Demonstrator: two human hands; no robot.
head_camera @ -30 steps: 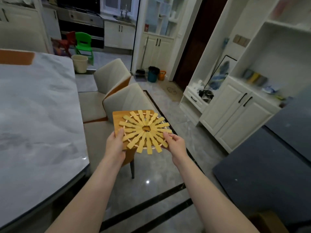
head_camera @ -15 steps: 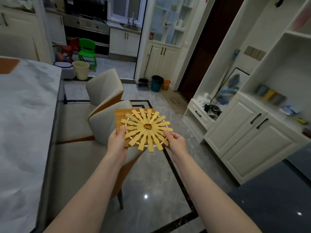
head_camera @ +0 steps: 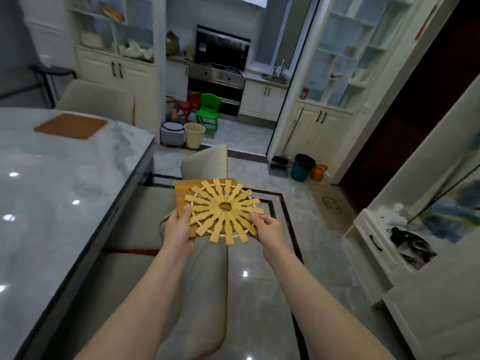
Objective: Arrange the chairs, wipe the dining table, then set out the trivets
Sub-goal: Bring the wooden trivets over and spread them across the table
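Yellow wooden slats fan out in a sunburst, and that round trivet (head_camera: pixel 222 210) sits on top of a square wooden trivet (head_camera: pixel 183 189), the pair held up in the air in front of the person. Left hand (head_camera: pixel 177 231) grips the stack at its left edge, thumb laid over the top and the fingers tucked out of sight beneath. Right hand (head_camera: pixel 267 227) pinches the right rim of the round one, fingertips curled onto the slats. Both trivets hang above a grey padded chair (head_camera: pixel 205 268) whose back runs straight below the forearms, just beside the dining table (head_camera: pixel 59 193). That table stretches off to the left, marble-grey and glossy, with a brown square mat (head_camera: pixel 70 125) lying flat near its far end. A second chair (head_camera: pixel 97 101) stands behind that far end. Further back, through the doorway, a small green chair (head_camera: pixel 207 110) stands next to a pale waste basket (head_camera: pixel 194 135).
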